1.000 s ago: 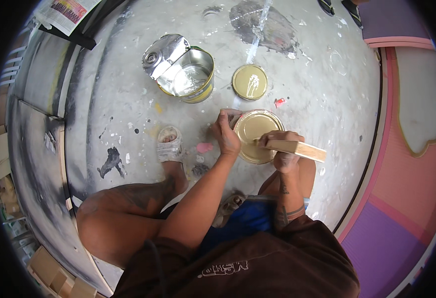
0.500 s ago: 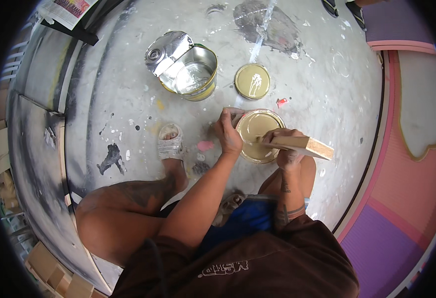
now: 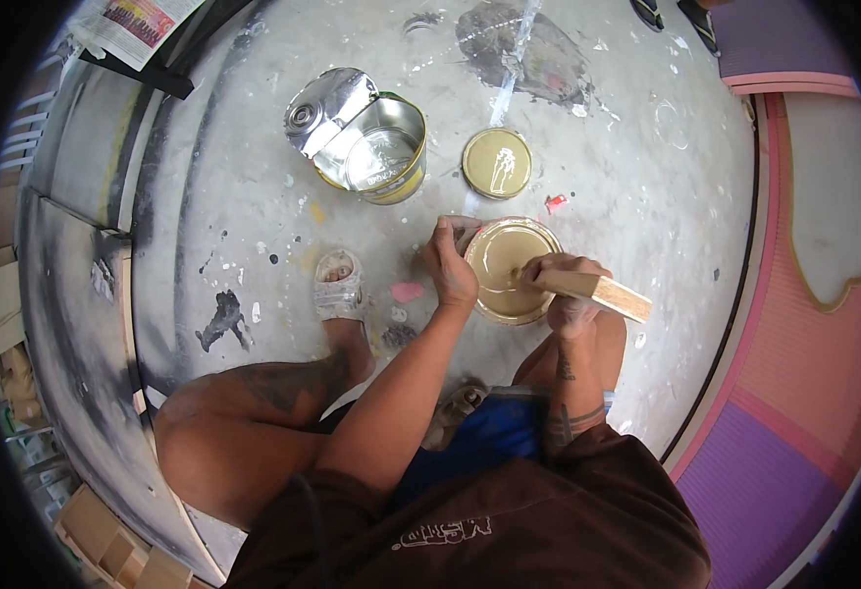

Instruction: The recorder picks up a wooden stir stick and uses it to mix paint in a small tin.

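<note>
A round can of beige paint (image 3: 497, 267) stands on the floor in front of me, its glossy surface filling the opening. My left hand (image 3: 455, 260) is closed around the can's left rim, fingers along its outer side. My right hand (image 3: 570, 287) grips a flat wooden board (image 3: 602, 292), tilted over the can's right side. The board's lower end is hidden by my hand, near a small dark spot in the paint. Just beyond the can lies a round lid (image 3: 497, 164) smeared with olive-beige paint.
An open metal tin (image 3: 386, 147) with its silver top folded back stands farther left. A small red scrap (image 3: 557, 203) lies by the lid. My sandalled left foot (image 3: 339, 285) is left of the can. Pink and purple panels (image 3: 783, 422) line the right; a person's feet show at top right.
The board has tilted and shifted slightly, its outer end moving a little left and down. My left hand stays on the can's rim.
</note>
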`<control>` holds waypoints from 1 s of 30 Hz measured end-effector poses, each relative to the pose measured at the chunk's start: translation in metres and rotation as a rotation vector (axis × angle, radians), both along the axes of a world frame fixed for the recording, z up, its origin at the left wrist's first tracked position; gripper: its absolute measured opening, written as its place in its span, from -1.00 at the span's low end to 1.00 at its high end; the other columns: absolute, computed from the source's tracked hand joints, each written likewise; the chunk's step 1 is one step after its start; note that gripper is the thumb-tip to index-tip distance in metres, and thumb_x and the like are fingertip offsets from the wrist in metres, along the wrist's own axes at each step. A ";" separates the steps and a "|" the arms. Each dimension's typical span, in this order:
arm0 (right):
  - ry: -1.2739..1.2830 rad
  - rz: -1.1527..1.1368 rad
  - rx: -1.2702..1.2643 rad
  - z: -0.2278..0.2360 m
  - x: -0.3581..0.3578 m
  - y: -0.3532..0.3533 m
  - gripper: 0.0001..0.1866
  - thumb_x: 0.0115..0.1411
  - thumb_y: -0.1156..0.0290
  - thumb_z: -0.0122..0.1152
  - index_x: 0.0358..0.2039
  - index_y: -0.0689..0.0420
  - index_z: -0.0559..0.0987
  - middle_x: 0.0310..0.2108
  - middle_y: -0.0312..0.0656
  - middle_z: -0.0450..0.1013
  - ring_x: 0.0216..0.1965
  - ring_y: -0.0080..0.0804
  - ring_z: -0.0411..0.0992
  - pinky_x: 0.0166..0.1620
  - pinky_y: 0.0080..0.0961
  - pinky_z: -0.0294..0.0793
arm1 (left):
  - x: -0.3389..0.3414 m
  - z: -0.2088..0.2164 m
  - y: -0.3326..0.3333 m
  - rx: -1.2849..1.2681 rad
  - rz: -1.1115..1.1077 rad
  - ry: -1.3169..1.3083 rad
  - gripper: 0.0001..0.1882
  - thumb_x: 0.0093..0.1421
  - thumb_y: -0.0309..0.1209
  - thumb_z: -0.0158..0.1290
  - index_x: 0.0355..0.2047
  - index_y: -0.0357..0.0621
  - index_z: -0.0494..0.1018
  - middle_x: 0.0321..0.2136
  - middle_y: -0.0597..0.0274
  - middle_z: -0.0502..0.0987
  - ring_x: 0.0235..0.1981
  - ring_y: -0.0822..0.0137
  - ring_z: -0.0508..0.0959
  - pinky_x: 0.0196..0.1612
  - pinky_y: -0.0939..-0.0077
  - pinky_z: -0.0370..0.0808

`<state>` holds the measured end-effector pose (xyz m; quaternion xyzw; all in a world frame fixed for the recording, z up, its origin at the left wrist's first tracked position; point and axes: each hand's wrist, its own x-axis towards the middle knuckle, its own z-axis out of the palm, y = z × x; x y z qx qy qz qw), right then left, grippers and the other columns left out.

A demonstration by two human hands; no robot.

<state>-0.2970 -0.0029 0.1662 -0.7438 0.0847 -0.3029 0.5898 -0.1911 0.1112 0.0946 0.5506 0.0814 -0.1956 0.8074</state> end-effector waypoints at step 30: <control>-0.118 -0.158 0.041 -0.006 0.005 0.001 -0.20 0.27 -0.36 0.03 -0.31 0.33 0.54 -0.52 0.04 0.55 -0.50 -0.19 0.58 -0.41 -0.36 0.59 | -0.001 0.000 -0.004 0.032 0.000 0.004 -0.37 0.47 -0.02 -0.27 -0.37 -0.39 0.51 -0.39 0.07 0.57 -0.33 0.29 0.55 -0.16 0.42 0.47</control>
